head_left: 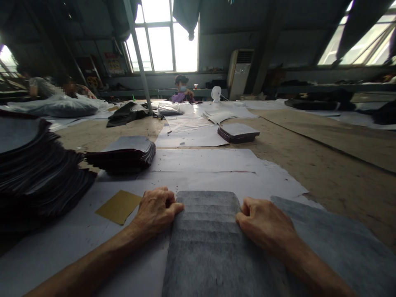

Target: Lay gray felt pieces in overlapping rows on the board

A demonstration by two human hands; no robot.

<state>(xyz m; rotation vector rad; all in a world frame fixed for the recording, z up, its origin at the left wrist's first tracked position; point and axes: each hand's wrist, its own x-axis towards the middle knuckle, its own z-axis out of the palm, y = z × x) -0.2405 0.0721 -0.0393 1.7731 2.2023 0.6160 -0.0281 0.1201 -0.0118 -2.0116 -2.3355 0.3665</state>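
A grey fabric-like panel (210, 251) with rounded far corners and faint cross creases lies in front of me on white paper. My left hand (157, 208) pinches its left edge near the far end, thumb on top. On the opposite edge, my right hand (262, 218) is closed with its fingers curled against the panel. A second grey sheet (343, 243) lies to the right, partly behind my right forearm. Beside my left hand rests a small mustard-yellow square (119, 207). The panel's near end runs out of view.
A tall stack of dark-edged pieces (37, 177) stands at the left. Lower stacks sit farther off: one left (123, 152), another right (238, 133). White paper (204, 161) covers part of the tabletop (318, 165). A metal pole (139, 57) rises beyond. A person (183, 90) sits across the table.
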